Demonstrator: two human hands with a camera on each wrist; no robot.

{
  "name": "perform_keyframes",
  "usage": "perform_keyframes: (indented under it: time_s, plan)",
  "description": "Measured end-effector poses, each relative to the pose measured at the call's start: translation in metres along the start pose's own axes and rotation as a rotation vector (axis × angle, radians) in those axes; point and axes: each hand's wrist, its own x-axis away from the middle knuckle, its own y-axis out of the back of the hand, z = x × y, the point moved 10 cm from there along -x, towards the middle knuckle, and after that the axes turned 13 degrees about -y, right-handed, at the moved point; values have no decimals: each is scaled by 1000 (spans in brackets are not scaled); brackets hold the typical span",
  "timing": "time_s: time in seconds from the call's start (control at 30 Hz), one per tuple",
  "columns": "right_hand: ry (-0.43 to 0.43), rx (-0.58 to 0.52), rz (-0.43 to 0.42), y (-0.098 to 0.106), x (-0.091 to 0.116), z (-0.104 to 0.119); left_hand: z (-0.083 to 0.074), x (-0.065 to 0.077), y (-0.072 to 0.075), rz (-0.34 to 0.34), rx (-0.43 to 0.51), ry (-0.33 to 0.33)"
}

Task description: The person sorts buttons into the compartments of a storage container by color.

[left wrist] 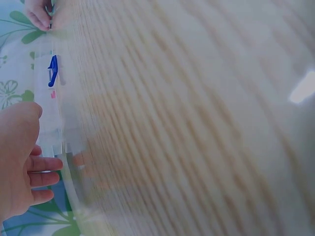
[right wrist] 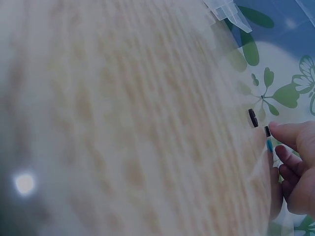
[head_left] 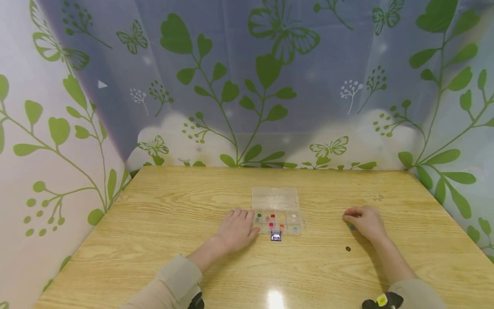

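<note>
My left hand (head_left: 237,229) rests at the left edge of a clear plastic compartment box (head_left: 302,224), fingers extended along its side. The box stands with its lid (head_left: 275,198) folded back and a blue latch (left wrist: 52,71) at its front. Small coloured buttons lie in its compartments, among them a green one (head_left: 259,215) and a yellow one (head_left: 282,217). Over the table on the right, my right hand (head_left: 366,223) pinches a small dark button (right wrist: 267,131) between thumb and forefinger. A blue button (head_left: 352,228) lies beneath it, and another dark button (head_left: 348,249) lies nearer me.
The wooden table (head_left: 173,193) reaches back to a patterned cloth (head_left: 231,86) with green leaves and butterflies. Some small pale or transparent pieces (head_left: 378,198) lie behind my right hand. Cloth also hangs at both sides.
</note>
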Motion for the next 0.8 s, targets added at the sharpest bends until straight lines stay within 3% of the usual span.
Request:
perform_keyframes:
  time_s: [0.47, 0.8]
  plan:
    - [5, 58, -35, 0, -3, 1, -1, 0, -1, 7, -21, -6]
    - [-48, 5, 41, -2, -4, -6, 0, 0, -2, -3, -33, -9]
